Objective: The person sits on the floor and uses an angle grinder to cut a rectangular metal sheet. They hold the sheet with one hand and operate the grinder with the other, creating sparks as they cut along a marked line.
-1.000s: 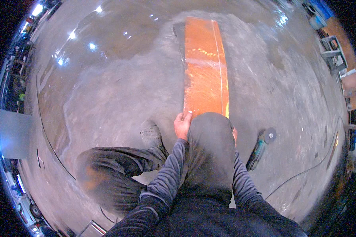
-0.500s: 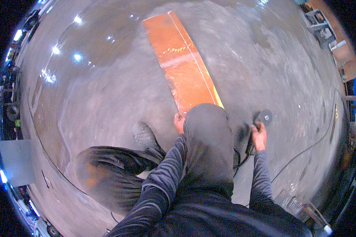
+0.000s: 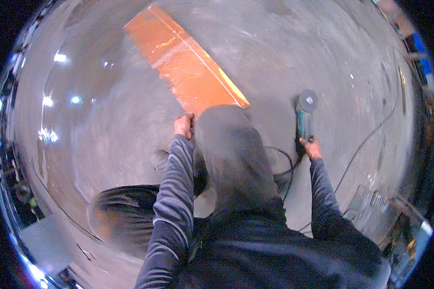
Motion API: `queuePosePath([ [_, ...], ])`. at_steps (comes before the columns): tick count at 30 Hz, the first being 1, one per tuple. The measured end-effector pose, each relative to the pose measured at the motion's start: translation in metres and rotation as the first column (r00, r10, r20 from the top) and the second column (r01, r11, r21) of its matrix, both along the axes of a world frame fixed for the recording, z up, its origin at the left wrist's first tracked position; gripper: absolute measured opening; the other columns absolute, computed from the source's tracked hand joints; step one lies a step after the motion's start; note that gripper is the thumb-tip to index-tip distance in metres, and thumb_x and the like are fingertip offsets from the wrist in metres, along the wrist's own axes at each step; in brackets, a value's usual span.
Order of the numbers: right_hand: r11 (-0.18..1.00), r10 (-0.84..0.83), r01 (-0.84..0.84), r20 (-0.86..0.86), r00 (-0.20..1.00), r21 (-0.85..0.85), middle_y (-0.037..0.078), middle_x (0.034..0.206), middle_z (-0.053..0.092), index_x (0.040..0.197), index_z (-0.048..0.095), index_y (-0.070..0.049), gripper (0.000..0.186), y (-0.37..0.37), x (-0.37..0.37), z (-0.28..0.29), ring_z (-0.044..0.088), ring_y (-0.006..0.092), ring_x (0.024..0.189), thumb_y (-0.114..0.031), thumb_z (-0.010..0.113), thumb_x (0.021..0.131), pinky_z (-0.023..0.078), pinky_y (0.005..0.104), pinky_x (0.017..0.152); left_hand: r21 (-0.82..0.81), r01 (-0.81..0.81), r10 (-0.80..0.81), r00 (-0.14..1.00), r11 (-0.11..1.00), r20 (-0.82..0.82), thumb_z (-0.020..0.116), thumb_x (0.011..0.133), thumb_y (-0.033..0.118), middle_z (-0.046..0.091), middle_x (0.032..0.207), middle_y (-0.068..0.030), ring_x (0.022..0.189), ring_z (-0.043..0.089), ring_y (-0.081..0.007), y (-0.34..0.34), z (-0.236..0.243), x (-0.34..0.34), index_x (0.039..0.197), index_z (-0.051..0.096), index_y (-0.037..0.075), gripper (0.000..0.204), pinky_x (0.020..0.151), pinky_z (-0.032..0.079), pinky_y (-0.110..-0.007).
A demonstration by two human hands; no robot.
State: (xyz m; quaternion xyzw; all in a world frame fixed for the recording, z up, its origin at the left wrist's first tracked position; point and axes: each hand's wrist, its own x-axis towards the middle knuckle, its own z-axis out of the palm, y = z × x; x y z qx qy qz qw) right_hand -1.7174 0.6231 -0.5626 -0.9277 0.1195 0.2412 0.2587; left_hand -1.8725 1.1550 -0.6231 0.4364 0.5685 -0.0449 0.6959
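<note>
A long orange metal sheet (image 3: 197, 72), scuffed, with a pale line along its length, extends away from me across the floor. My left hand (image 3: 184, 126) is closed at its near left corner, fingers curled on the edge. My raised knee (image 3: 229, 130) in dark trousers hides the rest of the near edge. Off to the right is an angle grinder (image 3: 304, 118) with a teal body and a dark round disc (image 3: 308, 100) pointing away from me. Around its rear end my right hand (image 3: 312, 148) is closed, the fingers partly hidden.
A black cord (image 3: 287, 161) loops from the grinder's rear toward my knee. Another cable (image 3: 371, 137) curves over the grey floor (image 3: 342, 62) at right. A flat metal piece (image 3: 366, 207) lies at the lower right, and a grey panel (image 3: 53, 243) at the lower left.
My right hand has shifted from near the grinder's disc back to its rear end, uncovering the teal body. The view has turned, so the sheet appears more slanted. My left hand stays at the sheet's corner.
</note>
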Motion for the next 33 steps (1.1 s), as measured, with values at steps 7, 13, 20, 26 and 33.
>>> queuePosePath([
  [7, 0.992, 0.08, -0.081, -0.018, 0.997, -0.093, 0.029, 0.138, 0.052, 0.144, 0.035, 0.008, 0.097, 0.04, 0.005, -0.005, 0.052, 0.0398, 0.128, -0.037, 0.08, 0.071, 0.041, 0.0412, 0.107, 0.636, 0.56, -0.499, 0.813, 0.531, -0.299, 0.069, 0.081, 0.023, 0.069, 0.097, -0.028, 0.095, 0.069, -0.0388, 0.009, -0.072, -0.098, 0.092, 0.066, -0.002, 0.027, 0.082, 0.052, -0.047],
  [13, 0.993, 0.105, -0.106, -0.023, 0.994, -0.051, 0.028, 0.132, 0.057, 0.14, 0.039, 0.006, 0.09, 0.053, -0.001, 0.005, 0.055, 0.0407, 0.123, -0.033, 0.08, 0.071, 0.043, 0.0411, 0.105, 0.658, 0.59, -0.485, 0.794, 0.467, -0.367, 0.069, 0.082, 0.025, 0.069, 0.1, -0.0278, 0.098, 0.068, -0.0391, 0.001, -0.068, -0.098, 0.092, 0.066, -0.001, 0.029, 0.084, 0.052, -0.047],
  [20, 0.995, 0.072, -0.066, 0.073, 0.995, -0.073, 0.028, 0.13, 0.058, 0.138, 0.041, 0.006, 0.086, 0.025, -0.003, -0.011, 0.058, 0.0387, 0.12, -0.03, 0.081, 0.07, 0.044, 0.0414, 0.103, 0.697, 0.581, -0.46, 0.798, 0.42, -0.389, 0.068, 0.083, 0.028, 0.069, 0.104, -0.0275, 0.101, 0.068, -0.0395, -0.023, -0.071, -0.052, 0.092, 0.066, 0.0, 0.03, 0.086, 0.052, -0.048],
  [26, 0.99, 0.139, -0.139, -0.005, 0.99, -0.012, 0.028, 0.131, 0.057, 0.141, 0.04, 0.007, 0.09, 0.079, -0.013, 0.0, 0.058, 0.0365, 0.12, -0.026, 0.08, 0.068, 0.044, 0.0405, 0.103, 0.715, 0.572, -0.289, 0.82, 0.402, -0.494, 0.067, 0.084, 0.031, 0.069, 0.107, -0.0272, 0.104, 0.067, -0.0398, 0.021, -0.057, -0.092, 0.091, 0.066, 0.001, 0.031, 0.088, 0.051, -0.048],
  [33, 0.919, 0.004, 0.07, -0.189, 0.982, 0.388, 0.02, 0.121, 0.061, 0.14, 0.04, 0.0, 0.075, 0.024, -0.009, 0.018, 0.062, 0.0292, 0.105, -0.035, 0.073, 0.082, 0.052, 0.0431, 0.089, 0.375, 0.221, -0.198, 0.975, 0.9, -0.099, 0.068, 0.084, 0.021, 0.071, 0.087, -0.0198, 0.065, 0.069, -0.0286, 0.016, 0.099, -0.041, 0.097, 0.065, -0.004, 0.029, 0.06, 0.055, -0.039],
])
